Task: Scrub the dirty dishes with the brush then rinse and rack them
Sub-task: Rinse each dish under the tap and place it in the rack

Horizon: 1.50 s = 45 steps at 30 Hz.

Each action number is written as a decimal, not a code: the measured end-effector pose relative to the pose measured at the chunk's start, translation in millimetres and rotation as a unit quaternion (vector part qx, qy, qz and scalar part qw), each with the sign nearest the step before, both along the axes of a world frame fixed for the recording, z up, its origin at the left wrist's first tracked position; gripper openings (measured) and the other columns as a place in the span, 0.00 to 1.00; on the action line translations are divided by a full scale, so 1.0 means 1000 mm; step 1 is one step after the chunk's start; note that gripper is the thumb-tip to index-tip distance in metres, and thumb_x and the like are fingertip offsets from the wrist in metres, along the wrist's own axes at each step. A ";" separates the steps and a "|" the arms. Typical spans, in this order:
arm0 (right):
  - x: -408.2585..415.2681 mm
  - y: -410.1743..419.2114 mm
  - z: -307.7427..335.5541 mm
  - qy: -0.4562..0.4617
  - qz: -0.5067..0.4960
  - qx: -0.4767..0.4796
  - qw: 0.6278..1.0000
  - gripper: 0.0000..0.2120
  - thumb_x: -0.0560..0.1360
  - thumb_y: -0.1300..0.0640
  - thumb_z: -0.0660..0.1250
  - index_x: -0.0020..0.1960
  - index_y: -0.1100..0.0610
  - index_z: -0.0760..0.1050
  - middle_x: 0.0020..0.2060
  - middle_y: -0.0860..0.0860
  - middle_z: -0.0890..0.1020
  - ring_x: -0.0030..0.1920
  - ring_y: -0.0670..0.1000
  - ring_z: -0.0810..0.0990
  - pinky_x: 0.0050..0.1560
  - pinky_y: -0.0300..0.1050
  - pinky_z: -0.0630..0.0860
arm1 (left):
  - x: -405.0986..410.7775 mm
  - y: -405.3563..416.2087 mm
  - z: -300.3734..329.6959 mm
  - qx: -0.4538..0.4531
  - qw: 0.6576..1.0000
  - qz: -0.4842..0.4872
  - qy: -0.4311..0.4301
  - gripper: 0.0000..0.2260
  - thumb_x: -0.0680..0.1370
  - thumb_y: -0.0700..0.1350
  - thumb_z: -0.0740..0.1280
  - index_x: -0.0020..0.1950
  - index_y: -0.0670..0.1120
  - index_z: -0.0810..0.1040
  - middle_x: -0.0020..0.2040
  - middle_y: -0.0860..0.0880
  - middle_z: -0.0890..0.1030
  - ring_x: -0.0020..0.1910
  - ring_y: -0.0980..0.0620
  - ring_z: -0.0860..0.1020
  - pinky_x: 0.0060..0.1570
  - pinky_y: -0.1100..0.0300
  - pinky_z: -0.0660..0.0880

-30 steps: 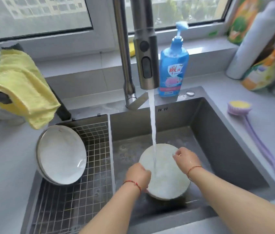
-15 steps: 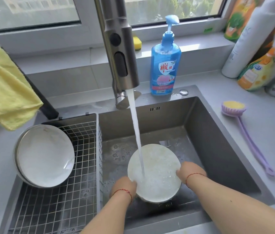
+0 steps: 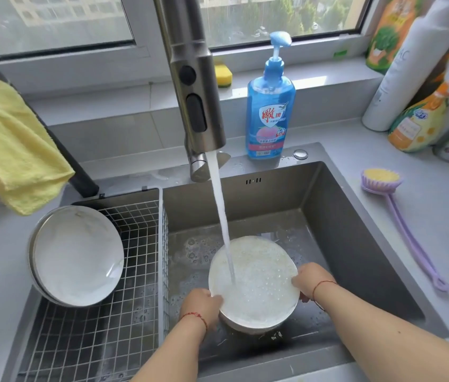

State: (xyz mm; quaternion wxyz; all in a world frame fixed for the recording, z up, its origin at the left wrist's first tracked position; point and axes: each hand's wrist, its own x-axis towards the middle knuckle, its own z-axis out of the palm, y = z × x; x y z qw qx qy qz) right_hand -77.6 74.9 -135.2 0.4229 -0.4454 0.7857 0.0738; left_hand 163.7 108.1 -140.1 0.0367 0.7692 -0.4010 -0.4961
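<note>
White bowl: a bowl (image 3: 255, 282) is tilted low in the sink (image 3: 355, 230), its inside facing up and covered in foam and bubbles
Water: a stream (image 3: 222, 216) falls from the tap (image 3: 195, 86) and lands on the left half of the bowl's inside
Left hand: the left hand (image 3: 202, 306) grips the bowl's near-left rim, thumb over the edge; a red string sits on the wrist
Right hand: the right hand (image 3: 312, 279) grips the right rim, fingers curled over the edge; a red string on this wrist too
Hands together: they are apart, on opposite sides of the bowl, both clamped on it
Sink floor: wet, with suds around the bowl
Rack: a wire basket (image 3: 135, 312) fills the left part of the sink, just beside the bowl's compartment
Racked dishes: white bowls (image 3: 77, 257) lean on edge at the basket's left end, stacked inside one another; how many I cannot tell
Brush: a purple long-handled brush (image 3: 399, 213) with yellow bristles lies on the counter (image 3: 438, 230) right of the sink, well apart from both hands
Soap: a blue pump bottle (image 3: 270, 111) stands behind the sink, right of the tap
Cloth: a yellow cloth (image 3: 8, 144) hangs at the left
Sill: a yellow sponge (image 3: 223, 75) rests behind the tap
Far right: bottles and pouches (image 3: 416, 100) stand in the corner
</note>
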 end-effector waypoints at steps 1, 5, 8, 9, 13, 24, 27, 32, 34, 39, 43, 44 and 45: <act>0.000 0.000 0.001 -0.004 -0.011 -0.005 1.000 0.11 0.69 0.65 0.57 0.32 0.58 0.75 0.26 0.52 0.80 0.24 0.51 0.73 0.27 0.36 0.67 | -0.001 0.001 0.001 0.006 0.999 0.028 0.018 0.08 0.77 0.41 0.63 0.40 0.42 0.78 0.31 0.44 0.79 0.28 0.46 0.77 0.34 0.55 0.79; -0.001 -0.001 -0.001 -0.037 -0.059 -0.039 0.997 0.08 0.69 0.67 0.60 0.32 0.60 0.72 0.24 0.55 0.76 0.25 0.54 0.74 0.30 0.38 0.70 | -0.006 0.004 0.011 0.008 0.993 0.098 0.065 0.06 0.77 0.38 0.65 0.40 0.39 0.77 0.35 0.41 0.83 0.26 0.46 0.81 0.29 0.55 0.81; -0.005 -0.002 0.000 -0.066 -0.094 -0.064 0.991 0.07 0.69 0.68 0.62 0.35 0.61 0.75 0.29 0.58 0.77 0.29 0.57 0.77 0.36 0.49 0.79 | -0.009 0.006 0.016 -0.007 0.986 0.145 0.086 0.05 0.78 0.37 0.67 0.43 0.38 0.78 0.40 0.41 0.84 0.32 0.44 0.84 0.29 0.55 0.81; -0.005 -0.002 0.005 -0.078 -0.108 -0.078 0.988 0.08 0.70 0.69 0.62 0.35 0.61 0.75 0.29 0.57 0.77 0.28 0.57 0.77 0.34 0.48 0.79 | -0.011 0.007 0.017 -0.013 0.982 0.162 0.099 0.05 0.78 0.37 0.67 0.43 0.38 0.78 0.40 0.42 0.83 0.34 0.45 0.84 0.30 0.55 0.82; -0.008 -0.006 0.019 -0.113 -0.121 -0.120 0.979 0.14 0.71 0.71 0.60 0.29 0.60 0.70 0.24 0.54 0.71 0.24 0.53 0.69 0.28 0.41 0.70 | -0.015 0.007 0.022 -0.022 0.940 0.246 0.237 0.12 0.78 0.29 0.60 0.54 0.42 0.78 0.49 0.42 0.83 0.48 0.42 0.83 0.40 0.49 0.83; 0.007 0.003 0.047 0.057 0.142 -0.253 0.955 0.15 0.73 0.59 0.66 0.59 0.51 0.72 0.54 0.51 0.76 0.58 0.55 0.74 0.58 0.46 0.73 | -0.005 0.009 0.045 0.003 0.867 0.270 0.418 0.27 0.75 0.29 0.56 0.69 0.51 0.68 0.63 0.39 0.78 0.54 0.33 0.81 0.37 0.48 0.81; 0.022 0.022 0.054 0.134 0.303 -0.229 0.915 0.24 0.76 0.46 0.62 0.70 0.50 0.65 0.65 0.48 0.70 0.68 0.51 0.66 0.73 0.48 0.57 | -0.001 0.014 0.048 -0.025 0.872 0.269 0.407 0.24 0.77 0.31 0.57 0.69 0.53 0.68 0.61 0.41 0.79 0.52 0.35 0.82 0.40 0.44 0.82; 0.057 0.050 0.056 -0.004 0.396 -0.123 0.910 0.19 0.82 0.54 0.53 0.69 0.59 0.68 0.69 0.55 0.70 0.71 0.55 0.63 0.73 0.51 0.52 | 0.001 0.021 0.049 -0.067 0.863 0.291 0.407 0.21 0.79 0.33 0.59 0.68 0.52 0.70 0.58 0.41 0.81 0.47 0.37 0.84 0.39 0.45 0.82; 0.068 0.054 0.058 -0.135 0.381 -0.123 0.906 0.21 0.82 0.57 0.50 0.75 0.58 0.62 0.76 0.53 0.60 0.76 0.51 0.53 0.74 0.40 0.45 | -0.001 0.023 0.055 -0.078 0.861 0.277 0.419 0.15 0.82 0.40 0.60 0.67 0.52 0.71 0.55 0.42 0.84 0.47 0.37 0.84 0.40 0.43 0.82; 0.109 0.032 0.073 -0.228 0.316 -0.155 0.908 0.20 0.81 0.53 0.47 0.69 0.52 0.67 0.67 0.49 0.72 0.68 0.48 0.67 0.74 0.53 0.56 | -0.014 0.027 0.069 -0.071 0.863 0.246 0.436 0.17 0.82 0.57 0.58 0.65 0.50 0.75 0.56 0.43 0.84 0.49 0.41 0.85 0.38 0.49 0.81; 0.095 0.000 0.061 -0.067 0.325 -0.157 0.930 0.28 0.80 0.39 0.44 0.78 0.46 0.47 0.78 0.47 0.51 0.77 0.51 0.49 0.75 0.51 0.42 | -0.017 0.028 0.077 -0.075 0.848 0.256 0.458 0.15 0.82 0.56 0.59 0.64 0.52 0.76 0.57 0.43 0.84 0.53 0.40 0.83 0.43 0.45 0.81; 0.084 -0.006 0.056 -0.018 0.347 -0.144 0.926 0.29 0.80 0.39 0.44 0.78 0.43 0.40 0.78 0.45 0.44 0.77 0.50 0.43 0.74 0.51 0.37 | -0.016 0.028 0.078 -0.080 0.847 0.263 0.456 0.14 0.83 0.54 0.59 0.65 0.51 0.76 0.57 0.43 0.84 0.53 0.40 0.83 0.42 0.46 0.82; 0.075 -0.008 0.057 0.015 0.355 -0.133 0.925 0.29 0.80 0.39 0.44 0.77 0.43 0.38 0.77 0.45 0.41 0.77 0.50 0.41 0.75 0.52 0.36 | -0.014 0.027 0.079 -0.086 0.846 0.270 0.451 0.13 0.83 0.53 0.60 0.65 0.50 0.75 0.56 0.42 0.84 0.52 0.41 0.83 0.41 0.46 0.82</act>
